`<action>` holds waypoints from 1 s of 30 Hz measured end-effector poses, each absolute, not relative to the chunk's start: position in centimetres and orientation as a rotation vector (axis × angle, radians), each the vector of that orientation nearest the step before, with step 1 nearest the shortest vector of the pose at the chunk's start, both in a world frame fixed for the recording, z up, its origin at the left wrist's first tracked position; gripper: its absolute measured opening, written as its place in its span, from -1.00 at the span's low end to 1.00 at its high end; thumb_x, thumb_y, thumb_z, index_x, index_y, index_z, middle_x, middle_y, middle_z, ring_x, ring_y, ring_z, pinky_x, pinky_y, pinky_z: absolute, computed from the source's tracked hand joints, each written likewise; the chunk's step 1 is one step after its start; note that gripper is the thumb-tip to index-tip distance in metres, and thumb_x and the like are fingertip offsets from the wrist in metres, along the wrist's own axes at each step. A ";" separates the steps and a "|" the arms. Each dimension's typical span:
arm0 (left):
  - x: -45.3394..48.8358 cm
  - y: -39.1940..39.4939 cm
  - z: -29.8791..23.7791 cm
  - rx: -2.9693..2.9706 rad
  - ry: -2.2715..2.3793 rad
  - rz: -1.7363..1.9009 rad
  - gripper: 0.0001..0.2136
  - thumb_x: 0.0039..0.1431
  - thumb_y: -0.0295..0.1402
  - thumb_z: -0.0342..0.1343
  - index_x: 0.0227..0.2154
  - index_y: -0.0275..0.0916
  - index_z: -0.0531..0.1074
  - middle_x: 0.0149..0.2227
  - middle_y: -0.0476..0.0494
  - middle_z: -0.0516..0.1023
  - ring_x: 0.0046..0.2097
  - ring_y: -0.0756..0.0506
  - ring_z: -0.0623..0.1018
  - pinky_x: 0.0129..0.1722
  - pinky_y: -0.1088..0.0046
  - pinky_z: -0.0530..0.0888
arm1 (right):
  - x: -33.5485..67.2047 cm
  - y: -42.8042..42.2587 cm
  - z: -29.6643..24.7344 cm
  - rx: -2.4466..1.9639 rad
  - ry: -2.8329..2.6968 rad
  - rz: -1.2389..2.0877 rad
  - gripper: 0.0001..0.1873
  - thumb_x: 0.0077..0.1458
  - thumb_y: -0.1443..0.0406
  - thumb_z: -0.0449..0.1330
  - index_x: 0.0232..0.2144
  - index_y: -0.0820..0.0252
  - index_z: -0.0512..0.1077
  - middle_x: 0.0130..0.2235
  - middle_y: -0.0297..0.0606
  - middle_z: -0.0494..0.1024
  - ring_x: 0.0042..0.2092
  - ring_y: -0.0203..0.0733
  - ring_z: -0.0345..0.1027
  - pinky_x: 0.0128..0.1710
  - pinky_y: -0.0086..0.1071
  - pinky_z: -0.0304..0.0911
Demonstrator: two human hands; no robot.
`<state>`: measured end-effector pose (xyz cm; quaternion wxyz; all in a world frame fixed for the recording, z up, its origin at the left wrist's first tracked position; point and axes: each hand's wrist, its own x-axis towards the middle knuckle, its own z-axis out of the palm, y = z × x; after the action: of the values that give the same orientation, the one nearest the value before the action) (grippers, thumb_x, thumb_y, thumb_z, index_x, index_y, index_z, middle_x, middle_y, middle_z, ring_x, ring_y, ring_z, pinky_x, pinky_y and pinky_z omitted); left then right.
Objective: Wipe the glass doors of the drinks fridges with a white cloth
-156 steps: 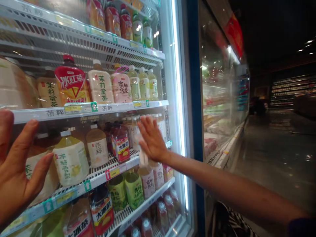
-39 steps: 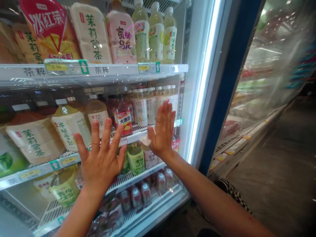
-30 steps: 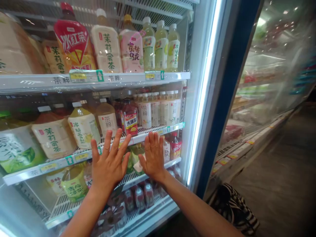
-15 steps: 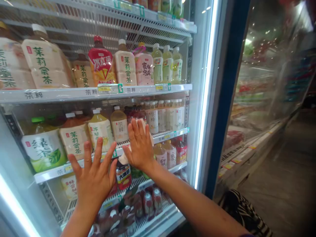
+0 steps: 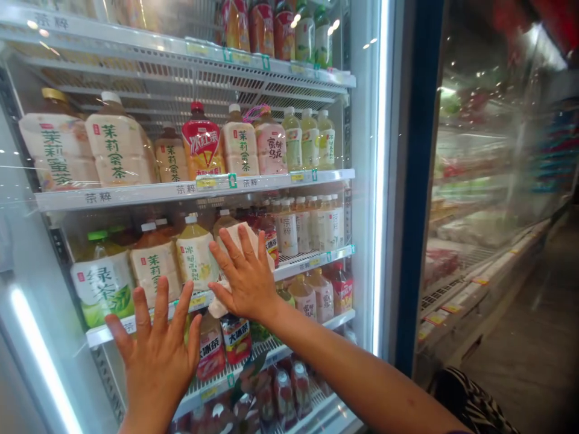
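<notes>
A glass door [image 5: 145, 232] of a lit drinks cooler fills most of the view, with reflections on its surface. My left hand [image 5: 158, 355] is at the lower left with its fingers spread, holding nothing, flat toward the glass. My right hand [image 5: 246, 277], fingers stretched out, presses a pale cloth [image 5: 218, 309] against the pane near the centre. Parts of the cloth show above and below the hand; the rest lies under the palm. Behind the glass, bottled teas such as a green tea bottle [image 5: 102, 283] and a red iced tea bottle [image 5: 202, 141] stand on shelves.
A bright light strip [image 5: 380, 181] runs down the right side of the cooler, beside a dark blue frame post [image 5: 418, 181]. Farther right stands an open chilled display [image 5: 474, 241] along a floor aisle [image 5: 534, 319]. Striped black fabric [image 5: 470, 398] shows at the bottom right.
My right hand has moved left across the glass with the cloth, whose edges now show more. My left hand has shifted slightly left and down. The view has tilted up, showing more upper shelves.
</notes>
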<state>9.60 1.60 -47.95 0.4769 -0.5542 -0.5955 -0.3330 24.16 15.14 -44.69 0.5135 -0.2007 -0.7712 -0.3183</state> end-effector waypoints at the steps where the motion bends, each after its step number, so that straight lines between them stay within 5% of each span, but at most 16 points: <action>1: 9.7 1.6 -48.0 -1.350 -1.466 -0.816 -0.24 0.26 -0.22 0.17 0.42 0.09 -0.09 0.49 -0.18 -0.12 0.50 -0.35 -0.19 0.40 -0.31 -0.30 | 24.3 15.1 -45.1 -0.468 -1.846 -0.766 -0.18 0.30 -0.12 0.00 0.45 0.07 -0.03 0.49 -0.22 -0.08 0.51 0.20 -0.54 0.42 0.35 -0.45; 6: 10.3 1.3 -47.7 -1.344 -1.481 -0.779 -0.22 0.26 -0.25 0.18 0.42 0.10 -0.11 0.51 -0.18 -0.18 0.50 -0.36 -0.21 0.39 -0.31 -0.30 | 26.6 16.7 -46.7 -0.285 -1.927 -0.903 -0.18 0.25 -0.16 0.05 0.44 -0.10 0.01 0.48 -0.31 0.01 0.51 0.22 -0.47 0.44 0.27 -0.51; 11: 11.9 2.3 -46.6 -1.354 -1.414 -0.748 -0.20 0.24 -0.31 0.19 0.43 0.02 -0.11 0.51 -0.22 -0.22 0.50 -0.35 -0.27 0.40 -0.29 -0.33 | 29.0 19.5 -40.7 -0.585 -1.786 -0.789 -0.15 0.34 -0.06 -0.05 0.48 0.03 -0.30 0.50 -0.25 -0.11 0.51 0.14 -0.56 0.44 0.30 -0.42; 14: 13.4 3.8 -46.3 -1.385 -1.377 -0.768 -0.21 0.24 -0.32 0.19 0.43 -0.01 -0.10 0.51 -0.23 -0.22 0.50 -0.32 -0.30 0.40 -0.26 -0.34 | 30.5 20.4 -42.3 -0.611 -1.768 -0.793 -0.11 0.36 -0.05 -0.10 0.47 0.15 -0.45 0.51 -0.16 -0.17 0.51 0.12 -0.53 0.46 0.25 -0.39; 18: 15.3 5.9 -45.9 -1.444 -1.358 -0.832 -0.25 0.26 -0.28 0.16 0.43 0.01 -0.07 0.51 -0.18 -0.22 0.50 -0.30 -0.30 0.41 -0.23 -0.37 | 33.8 22.4 -46.4 -0.361 -1.899 -0.944 -0.16 0.38 -0.06 -0.23 0.47 0.23 -0.40 0.50 -0.19 -0.09 0.51 0.02 -0.48 0.49 0.09 -0.48; 25: 18.6 9.2 -45.3 -1.500 -1.304 -0.857 -0.28 0.26 -0.28 0.12 0.42 0.01 -0.04 0.51 -0.16 -0.22 0.50 -0.29 -0.33 0.40 -0.23 -0.39 | 38.7 26.9 -43.1 -0.622 -1.672 -0.652 -0.18 0.39 0.02 -0.22 0.45 0.15 -0.57 0.52 -0.18 -0.36 0.51 0.08 -0.48 0.44 0.27 -0.26; 30: 20.9 10.9 -45.0 -1.537 -1.275 -0.893 -0.31 0.28 -0.25 0.10 0.42 0.02 -0.02 0.51 -0.13 -0.19 0.51 -0.28 -0.31 0.40 -0.21 -0.39 | 42.0 29.3 -44.7 -0.486 -1.830 -0.784 -0.18 0.39 -0.02 -0.25 0.46 0.21 -0.48 0.52 -0.17 -0.32 0.51 0.06 -0.48 0.45 0.23 -0.23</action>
<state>20.86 10.85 -44.95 0.4592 -0.6241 -0.5177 -0.3628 42.01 29.29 -44.71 0.5196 -0.2026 -0.7630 -0.3269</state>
